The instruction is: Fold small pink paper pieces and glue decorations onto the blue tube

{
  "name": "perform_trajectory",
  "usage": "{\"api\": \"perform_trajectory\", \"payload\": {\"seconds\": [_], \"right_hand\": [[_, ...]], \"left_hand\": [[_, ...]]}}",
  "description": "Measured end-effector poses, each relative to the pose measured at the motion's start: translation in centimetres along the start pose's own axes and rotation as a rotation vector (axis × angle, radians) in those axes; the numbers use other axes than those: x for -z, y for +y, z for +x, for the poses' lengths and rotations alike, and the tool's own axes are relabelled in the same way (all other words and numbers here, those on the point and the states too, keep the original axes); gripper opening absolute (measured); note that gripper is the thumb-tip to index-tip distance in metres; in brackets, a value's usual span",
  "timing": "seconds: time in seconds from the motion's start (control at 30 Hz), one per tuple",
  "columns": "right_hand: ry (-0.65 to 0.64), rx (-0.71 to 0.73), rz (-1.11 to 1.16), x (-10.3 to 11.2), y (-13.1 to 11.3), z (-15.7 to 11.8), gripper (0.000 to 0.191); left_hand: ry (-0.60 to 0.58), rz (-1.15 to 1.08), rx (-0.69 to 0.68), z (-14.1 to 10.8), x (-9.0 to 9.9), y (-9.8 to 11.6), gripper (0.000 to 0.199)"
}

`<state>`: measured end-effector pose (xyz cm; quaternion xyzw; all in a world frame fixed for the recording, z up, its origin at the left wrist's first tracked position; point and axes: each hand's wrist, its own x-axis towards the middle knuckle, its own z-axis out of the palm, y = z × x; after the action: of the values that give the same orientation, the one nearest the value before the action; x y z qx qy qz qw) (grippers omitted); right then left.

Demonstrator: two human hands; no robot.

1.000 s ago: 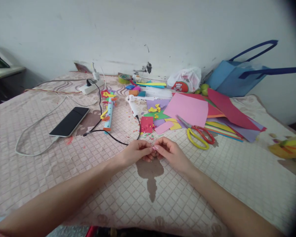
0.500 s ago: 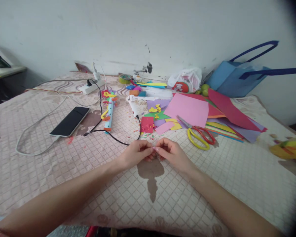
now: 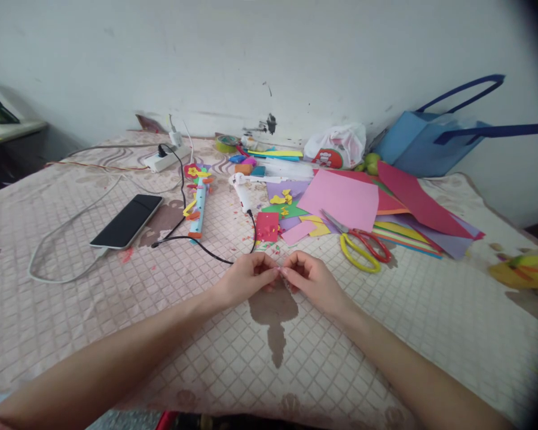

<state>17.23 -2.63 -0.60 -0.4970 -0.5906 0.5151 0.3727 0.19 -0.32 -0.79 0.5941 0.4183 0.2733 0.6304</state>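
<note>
My left hand (image 3: 253, 277) and my right hand (image 3: 310, 276) meet above the near middle of the tablecloth (image 3: 197, 352). Thumb and forefinger are pinched on each hand, and the tips touch or nearly touch. Whatever lies between them is too small to make out. Just beyond the fingers are a small red paper (image 3: 268, 227) with bits on it and tiny coloured scraps. A white glue gun (image 3: 242, 194) lies farther back, its black cord (image 3: 219, 258) curving close to my left hand. Scissors (image 3: 361, 251) with one yellow and one red handle rest to the right of my right hand.
Coloured paper sheets (image 3: 341, 200) are piled at the right rear, near a blue bag (image 3: 430, 143) and a white plastic bag (image 3: 336, 146). A decorated light-blue strip (image 3: 198, 206) lies left of the glue gun. Farther left are a phone (image 3: 128, 221) on a cable and a power strip (image 3: 165, 158).
Both hands stay in the same place with fingertips together. Only slight finger movement shows; the things on the table have not moved.
</note>
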Motion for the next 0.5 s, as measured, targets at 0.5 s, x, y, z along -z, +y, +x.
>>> {"api": "perform_trajectory", "payload": {"seconds": [0.5], "right_hand": [[-0.029,-0.026,0.017,0.11,0.12,0.01,0.013]], "left_hand": [[0.008,-0.071,0.026,-0.08,-0.10,0.10,0.020]]}}
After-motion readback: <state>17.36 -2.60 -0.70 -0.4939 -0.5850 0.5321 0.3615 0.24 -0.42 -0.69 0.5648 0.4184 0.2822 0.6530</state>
